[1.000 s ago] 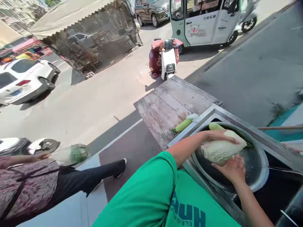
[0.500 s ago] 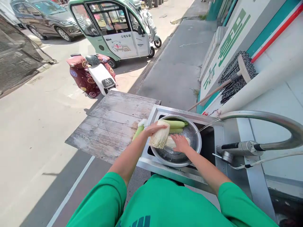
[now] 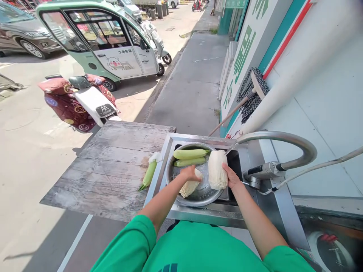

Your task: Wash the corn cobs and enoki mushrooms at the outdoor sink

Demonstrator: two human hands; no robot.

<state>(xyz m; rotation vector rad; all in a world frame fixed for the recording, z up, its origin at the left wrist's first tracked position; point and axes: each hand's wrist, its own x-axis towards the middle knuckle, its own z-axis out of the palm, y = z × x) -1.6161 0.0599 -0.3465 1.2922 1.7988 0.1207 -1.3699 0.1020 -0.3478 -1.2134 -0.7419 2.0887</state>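
Note:
A round metal basin (image 3: 170, 172) sits in the sink, with two pale green zucchini (image 3: 190, 154) along its far side. My right hand (image 3: 231, 176) grips a thick white bunch of enoki mushrooms (image 3: 217, 172) by its right side, raised over the basin's right rim beside the tap's outlet. Down in the basin, my left hand (image 3: 189, 173) is closed over a second enoki bunch (image 3: 188, 189), covering part of it. Its fingertips are partly hidden. Shallow water shows at the basin's bottom.
A curved metal tap (image 3: 283, 138) arches over the sink (image 3: 159, 177) from the right. On the left stands a weathered wooden board (image 3: 113, 166) with another zucchini (image 3: 148, 173) at its edge. A mop (image 3: 253, 92) leans against the wall; a scooter (image 3: 93, 102) is parked beyond the board.
My right hand has come up and right with an enoki bunch, towards the tap. My left hand has moved lower in the basin. The view has shifted right.

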